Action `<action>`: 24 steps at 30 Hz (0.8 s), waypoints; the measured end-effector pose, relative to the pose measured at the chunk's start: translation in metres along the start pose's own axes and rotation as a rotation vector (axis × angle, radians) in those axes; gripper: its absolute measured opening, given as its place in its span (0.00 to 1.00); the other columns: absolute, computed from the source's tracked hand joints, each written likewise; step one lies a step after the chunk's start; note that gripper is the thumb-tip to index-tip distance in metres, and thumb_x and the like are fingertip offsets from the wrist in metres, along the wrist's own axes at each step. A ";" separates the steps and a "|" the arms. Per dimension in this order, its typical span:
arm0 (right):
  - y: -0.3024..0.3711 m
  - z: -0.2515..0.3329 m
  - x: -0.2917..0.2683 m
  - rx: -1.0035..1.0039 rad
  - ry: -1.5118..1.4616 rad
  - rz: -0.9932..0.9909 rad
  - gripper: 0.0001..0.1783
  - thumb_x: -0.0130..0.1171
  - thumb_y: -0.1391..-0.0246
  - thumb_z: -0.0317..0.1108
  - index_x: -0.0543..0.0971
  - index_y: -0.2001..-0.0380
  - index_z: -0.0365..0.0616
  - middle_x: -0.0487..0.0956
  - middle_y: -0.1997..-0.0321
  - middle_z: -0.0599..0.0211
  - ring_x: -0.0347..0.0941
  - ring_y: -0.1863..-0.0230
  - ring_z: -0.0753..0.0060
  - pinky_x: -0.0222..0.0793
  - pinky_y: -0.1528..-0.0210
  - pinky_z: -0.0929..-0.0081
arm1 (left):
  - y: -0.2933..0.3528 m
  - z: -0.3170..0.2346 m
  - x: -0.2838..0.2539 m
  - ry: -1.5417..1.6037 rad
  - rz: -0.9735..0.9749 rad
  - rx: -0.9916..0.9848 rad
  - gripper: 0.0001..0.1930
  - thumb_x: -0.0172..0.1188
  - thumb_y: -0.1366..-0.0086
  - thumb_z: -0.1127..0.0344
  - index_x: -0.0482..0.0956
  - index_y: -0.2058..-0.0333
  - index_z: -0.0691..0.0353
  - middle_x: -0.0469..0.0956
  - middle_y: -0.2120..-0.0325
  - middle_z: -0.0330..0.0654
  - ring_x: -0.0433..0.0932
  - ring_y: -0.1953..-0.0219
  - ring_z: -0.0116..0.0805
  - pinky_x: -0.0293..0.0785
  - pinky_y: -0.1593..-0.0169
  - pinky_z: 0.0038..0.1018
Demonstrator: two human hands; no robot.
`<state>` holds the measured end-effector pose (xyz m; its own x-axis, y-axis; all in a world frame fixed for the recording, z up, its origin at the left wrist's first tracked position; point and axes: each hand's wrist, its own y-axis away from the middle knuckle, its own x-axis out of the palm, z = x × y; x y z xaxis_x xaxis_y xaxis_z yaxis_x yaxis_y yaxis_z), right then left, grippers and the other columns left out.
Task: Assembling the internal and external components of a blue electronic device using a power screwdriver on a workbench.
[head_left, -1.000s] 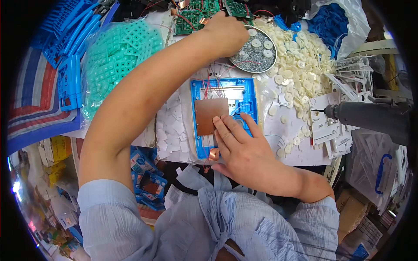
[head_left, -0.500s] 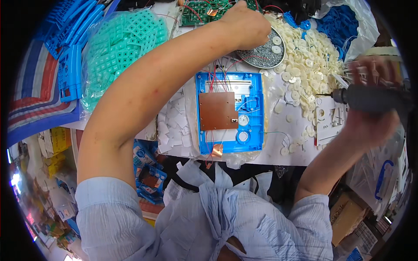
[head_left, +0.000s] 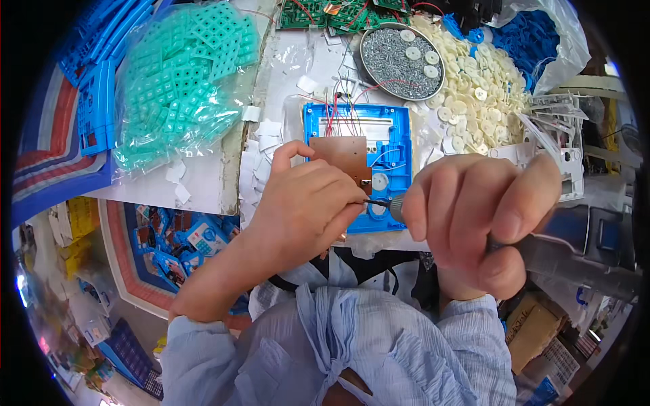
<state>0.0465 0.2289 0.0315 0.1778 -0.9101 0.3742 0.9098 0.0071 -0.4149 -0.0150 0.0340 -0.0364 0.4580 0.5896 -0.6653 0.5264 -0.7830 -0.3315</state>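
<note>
My right hand (head_left: 484, 223) is wrapped round a dark electric screwdriver (head_left: 575, 237), its thin bit pointing left. At the bit's tip, my left hand (head_left: 305, 203) has thumb and forefinger pressed together; whatever is between them is too small to make out. Both are over a blue plastic housing (head_left: 404, 152), which lies open side up. Inside it sits a brown circuit board (head_left: 342, 154), partly covered by my left hand, with red and dark wires at its far edge. White round parts (head_left: 380, 183) show to the board's right.
Behind the housing stands a round dish of small metal screws (head_left: 393, 57) with several white discs. Cream discs (head_left: 467, 101) are heaped to its right. Teal keypads (head_left: 183, 88) fill a clear bag at left. Green circuit boards (head_left: 305, 15) lie at the back, blue housings (head_left: 98, 108) far left.
My left hand has come back from the screw dish to the housing. The right hand has brought the electric screwdriver leftward and nearer, so its bit meets the left fingertips.
</note>
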 end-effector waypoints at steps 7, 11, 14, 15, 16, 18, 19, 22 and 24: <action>-0.002 0.000 0.006 0.054 0.009 0.006 0.14 0.67 0.39 0.35 0.70 0.57 0.53 0.74 0.78 0.77 0.69 0.79 0.79 0.72 0.71 0.74 | 0.000 0.002 -0.002 -0.010 -0.049 0.027 0.10 0.73 0.48 0.67 0.81 0.69 0.53 0.79 0.72 0.32 0.78 0.65 0.31 0.61 0.43 0.43; 0.000 -0.002 0.008 0.062 0.016 -0.015 0.14 0.67 0.39 0.36 0.70 0.57 0.53 0.73 0.78 0.78 0.68 0.79 0.79 0.71 0.71 0.74 | 0.000 0.004 -0.005 -0.028 -0.024 0.057 0.10 0.73 0.50 0.68 0.80 0.70 0.54 0.79 0.70 0.32 0.78 0.65 0.31 0.61 0.42 0.45; -0.001 -0.003 0.008 0.054 0.044 -0.047 0.14 0.67 0.38 0.37 0.70 0.58 0.53 0.70 0.79 0.78 0.65 0.80 0.78 0.67 0.73 0.73 | 0.002 0.008 -0.006 -0.057 -0.010 0.093 0.07 0.70 0.46 0.69 0.80 0.69 0.55 0.80 0.67 0.33 0.79 0.62 0.31 0.61 0.39 0.48; -0.001 -0.007 0.006 0.027 0.075 -0.077 0.15 0.67 0.38 0.38 0.70 0.58 0.53 0.70 0.79 0.77 0.64 0.80 0.77 0.65 0.74 0.72 | 0.002 0.010 -0.006 -0.066 -0.004 0.114 0.06 0.68 0.45 0.69 0.80 0.69 0.55 0.81 0.66 0.33 0.80 0.61 0.31 0.61 0.38 0.50; -0.001 -0.013 0.001 -0.001 0.095 -0.094 0.15 0.66 0.38 0.37 0.69 0.57 0.52 0.70 0.78 0.75 0.64 0.79 0.77 0.66 0.72 0.72 | 0.002 0.012 -0.006 -0.106 -0.016 0.085 0.07 0.69 0.44 0.69 0.80 0.68 0.55 0.81 0.65 0.33 0.80 0.58 0.32 0.59 0.36 0.51; -0.005 -0.025 -0.012 -0.043 0.104 -0.114 0.15 0.64 0.38 0.34 0.67 0.56 0.48 0.70 0.77 0.71 0.65 0.77 0.76 0.67 0.69 0.70 | 0.005 0.018 -0.008 -0.190 -0.044 0.019 0.08 0.70 0.43 0.69 0.79 0.66 0.56 0.82 0.61 0.34 0.81 0.51 0.34 0.57 0.33 0.53; -0.006 -0.032 -0.015 -0.054 0.107 -0.117 0.15 0.63 0.38 0.33 0.66 0.55 0.47 0.70 0.76 0.69 0.66 0.76 0.76 0.68 0.68 0.70 | 0.008 0.022 -0.006 -0.212 -0.004 0.033 0.08 0.70 0.43 0.69 0.79 0.67 0.56 0.82 0.60 0.34 0.80 0.50 0.33 0.56 0.33 0.53; -0.007 -0.047 -0.020 -0.093 0.143 -0.158 0.17 0.63 0.41 0.25 0.66 0.55 0.41 0.75 0.73 0.64 0.73 0.73 0.77 0.75 0.63 0.72 | 0.013 0.026 0.001 -0.263 0.083 0.046 0.08 0.71 0.44 0.67 0.79 0.68 0.56 0.82 0.58 0.32 0.78 0.47 0.32 0.56 0.34 0.54; -0.008 -0.054 -0.021 -0.101 0.204 -0.178 0.17 0.64 0.41 0.26 0.66 0.56 0.40 0.76 0.73 0.64 0.74 0.73 0.77 0.75 0.63 0.74 | 0.011 0.023 -0.001 -0.286 0.089 0.016 0.09 0.71 0.44 0.67 0.78 0.69 0.55 0.81 0.58 0.31 0.78 0.46 0.31 0.55 0.34 0.54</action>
<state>0.0153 0.2256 -0.0176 -0.0695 -0.9579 0.2786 0.8760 -0.1922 -0.4424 -0.0260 0.0205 -0.0543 0.2803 0.4400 -0.8531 0.4804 -0.8338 -0.2722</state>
